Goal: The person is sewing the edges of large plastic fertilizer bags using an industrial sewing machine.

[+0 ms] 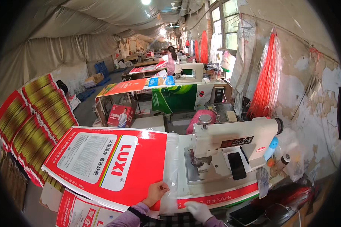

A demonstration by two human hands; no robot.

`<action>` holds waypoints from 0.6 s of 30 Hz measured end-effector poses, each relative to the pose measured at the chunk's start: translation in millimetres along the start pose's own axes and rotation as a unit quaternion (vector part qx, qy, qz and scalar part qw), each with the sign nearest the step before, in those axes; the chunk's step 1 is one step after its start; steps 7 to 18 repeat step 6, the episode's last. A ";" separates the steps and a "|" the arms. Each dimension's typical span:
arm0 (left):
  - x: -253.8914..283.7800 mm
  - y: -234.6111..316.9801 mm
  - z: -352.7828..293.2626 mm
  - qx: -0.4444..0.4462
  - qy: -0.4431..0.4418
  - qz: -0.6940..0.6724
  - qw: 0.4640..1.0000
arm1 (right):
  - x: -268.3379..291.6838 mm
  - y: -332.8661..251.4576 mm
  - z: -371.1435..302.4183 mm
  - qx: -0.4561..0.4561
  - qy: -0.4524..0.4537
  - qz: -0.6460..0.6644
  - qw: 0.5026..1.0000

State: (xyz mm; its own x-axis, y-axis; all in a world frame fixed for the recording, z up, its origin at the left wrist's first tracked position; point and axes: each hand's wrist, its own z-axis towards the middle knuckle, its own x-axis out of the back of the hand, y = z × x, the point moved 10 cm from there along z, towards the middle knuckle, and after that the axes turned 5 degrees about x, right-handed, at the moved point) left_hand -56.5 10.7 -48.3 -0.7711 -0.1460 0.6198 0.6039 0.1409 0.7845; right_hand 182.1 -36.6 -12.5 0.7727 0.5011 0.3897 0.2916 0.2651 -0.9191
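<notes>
A stack of red-and-white printed sacks (146, 159) lies on the left of the sewing table, and a clear plastic liner (171, 159) sticks out past its right edge. My bare left hand (157, 192) is at the near right corner of the stack, by the liner. Its fingers are curled together in a pinch, and what is between them is too small to make out. In a white glove, my right hand (199, 211) is at the table's front edge, by a red printed strip (223, 197). Its fingers are blurred. A cream sewing machine (231, 138) stands beyond it.
A black phone (236, 165) lies on the machine bed. At far left leans a tall bundle of red-edged, yellowish sacks (36, 128). Red and white strands (267, 79) hang on the right wall. Further back, a person (170, 62) is among other sewing tables.
</notes>
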 end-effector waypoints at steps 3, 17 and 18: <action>29.1 63.1 -35.5 -0.106 0.166 0.136 0.971 | 9.7 1.9 35.5 -0.005 0.074 -0.074 0.994; -7.1 -10.7 -14.8 0.000 -0.078 0.236 0.969 | -19.9 -23.4 74.2 0.076 0.064 -0.018 0.995; -7.1 -10.7 -14.8 0.000 -0.078 0.236 0.969 | -19.9 -23.4 74.2 0.076 0.064 -0.018 0.995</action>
